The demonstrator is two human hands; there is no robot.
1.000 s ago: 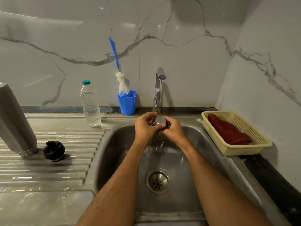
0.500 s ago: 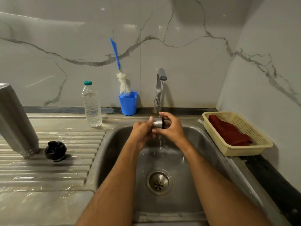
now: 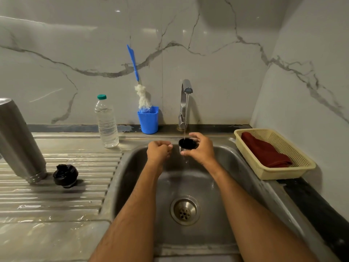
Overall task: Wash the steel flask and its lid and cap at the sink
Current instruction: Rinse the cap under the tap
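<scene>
In the head view, a steel sink (image 3: 132, 167) is seen from above, set into a wet counter (image 3: 47, 239) with a ribbed draining board on its left. A thin stream of water is seen falling from the tap (image 3: 186, 87) into the cap (image 3: 187, 143), which is held mouth-up over the back of the basin, its dark inside turned to the camera. The cap is pinched by the right hand (image 3: 203, 150), with the thumb at its near side and the fingers curled round its far rim. The left hand (image 3: 158, 150) is held just beside the cap, apart from it, with its fingers curled into a loose fist and nothing gripped. Both forearms are stretched over the basin, either side of the drain (image 3: 185, 209).

The steel flask (image 3: 18, 140) is stood on the draining board at the far left, mouth down and leaning in the wide-angle picture. The black lid (image 3: 65, 175) lies just beside its lower end, on the ribs.

Against the marble wall, a clear plastic bottle (image 3: 106, 123) with a green top is stood upright on the counter, and a blue cup (image 3: 148, 120) beside it carries a bottle brush (image 3: 138, 82) with a blue handle. On the right of the sink, a cream basket (image 3: 302, 167) is set, with a dark red cloth (image 3: 264, 152) lying inside.
</scene>
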